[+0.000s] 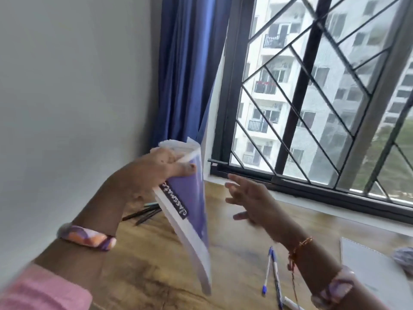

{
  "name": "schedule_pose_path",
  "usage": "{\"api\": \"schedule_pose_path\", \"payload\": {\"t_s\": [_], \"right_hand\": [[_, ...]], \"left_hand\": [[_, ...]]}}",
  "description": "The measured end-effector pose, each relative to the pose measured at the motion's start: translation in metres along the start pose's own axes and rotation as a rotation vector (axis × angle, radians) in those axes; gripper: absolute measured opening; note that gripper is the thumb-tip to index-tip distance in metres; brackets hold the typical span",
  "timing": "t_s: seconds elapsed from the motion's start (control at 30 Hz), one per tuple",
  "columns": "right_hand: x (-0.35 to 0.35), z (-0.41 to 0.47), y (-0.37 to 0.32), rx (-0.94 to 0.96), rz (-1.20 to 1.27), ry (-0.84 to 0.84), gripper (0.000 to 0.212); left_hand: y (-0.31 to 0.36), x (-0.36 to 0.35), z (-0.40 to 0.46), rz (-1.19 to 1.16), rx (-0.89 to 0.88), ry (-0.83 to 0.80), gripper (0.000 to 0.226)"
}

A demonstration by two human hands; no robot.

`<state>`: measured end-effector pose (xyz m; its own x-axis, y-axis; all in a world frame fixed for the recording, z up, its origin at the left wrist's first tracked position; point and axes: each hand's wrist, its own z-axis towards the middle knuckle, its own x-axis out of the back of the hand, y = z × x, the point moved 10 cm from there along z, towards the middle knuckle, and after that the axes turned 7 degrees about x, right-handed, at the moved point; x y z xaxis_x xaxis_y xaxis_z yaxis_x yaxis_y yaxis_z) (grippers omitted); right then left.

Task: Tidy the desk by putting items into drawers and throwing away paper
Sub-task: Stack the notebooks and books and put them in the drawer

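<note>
My left hand grips the top of a purple-covered notebook, together with some white paper, holding it up on end above the wooden desk. To the right of the notebook my right hand hovers over the desk, fingers spread, holding nothing. Two blue-and-white pens lie on the desk under my right wrist. Several dark pencils lie behind the notebook near the wall.
A white spiral pad lies at the right edge with a grey crumpled lump on it. A barred window and blue curtain stand behind the desk. A grey wall is on the left.
</note>
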<state>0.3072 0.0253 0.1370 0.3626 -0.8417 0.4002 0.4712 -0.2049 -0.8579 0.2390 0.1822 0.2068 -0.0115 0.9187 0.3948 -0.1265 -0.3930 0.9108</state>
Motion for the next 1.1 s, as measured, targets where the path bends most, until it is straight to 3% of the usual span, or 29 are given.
{"api": "schedule_pose_path", "payload": {"t_s": [0.07, 0.1, 0.17, 0.23, 0.3, 0.4, 0.5, 0.6, 0.67, 0.8, 0.93, 0.97, 1.03, 1.1], "right_hand": [[-0.016, -0.001, -0.002, -0.264, 0.622, -0.014, 0.059], [-0.020, -0.001, -0.009, -0.325, 0.725, -0.040, 0.067], [-0.031, -0.004, -0.013, -0.354, 0.611, -0.107, 0.057], [-0.036, -0.013, 0.004, -0.399, 0.398, -0.032, 0.050], [-0.028, -0.023, 0.037, -0.461, 0.309, 0.153, 0.062], [-0.015, -0.033, 0.075, -0.499, 0.402, 0.322, 0.052], [-0.009, -0.052, 0.106, -0.585, 0.476, 0.406, 0.035], [-0.022, -0.069, 0.125, -0.645, 0.489, 0.331, 0.024], [-0.033, -0.078, 0.131, -0.687, 0.338, 0.222, 0.020], [-0.050, -0.088, 0.135, -0.654, -0.002, 0.107, 0.058], [-0.083, -0.098, 0.149, -0.600, -0.531, -0.192, 0.067], [-0.083, -0.097, 0.153, -0.586, -0.630, -0.190, 0.071], [-0.074, -0.093, 0.152, -0.600, -0.598, -0.066, 0.073], [-0.059, -0.090, 0.150, -0.625, -0.400, 0.118, 0.054]], "left_hand": [[0.015, -0.047, -0.010, 0.671, -0.012, -0.142, 0.038], [0.014, -0.070, -0.017, 0.930, -0.022, -0.175, 0.034], [0.002, -0.116, -0.031, 1.274, -0.080, -0.208, 0.021], [-0.019, -0.146, -0.046, 1.361, -0.071, -0.296, 0.024], [-0.042, -0.153, -0.055, 1.201, 0.003, -0.402, 0.041], [-0.077, -0.154, -0.061, 0.851, 0.116, -0.547, 0.051], [-0.141, -0.126, -0.054, 0.856, 0.280, -0.483, 0.051], [-0.204, -0.089, -0.053, 1.020, 0.472, -0.326, 0.053], [-0.228, -0.086, -0.060, 0.992, 0.569, -0.314, 0.058], [-0.238, -0.096, -0.058, 0.841, 0.517, -0.188, 0.064], [-0.238, -0.089, -0.055, 0.667, 0.519, -0.003, 0.056], [-0.237, -0.080, -0.053, 0.548, 0.538, 0.087, 0.046], [-0.240, -0.065, -0.053, 0.086, 0.652, 0.239, 0.017], [-0.240, -0.077, -0.049, -0.357, 0.737, 0.191, 0.013]]}}
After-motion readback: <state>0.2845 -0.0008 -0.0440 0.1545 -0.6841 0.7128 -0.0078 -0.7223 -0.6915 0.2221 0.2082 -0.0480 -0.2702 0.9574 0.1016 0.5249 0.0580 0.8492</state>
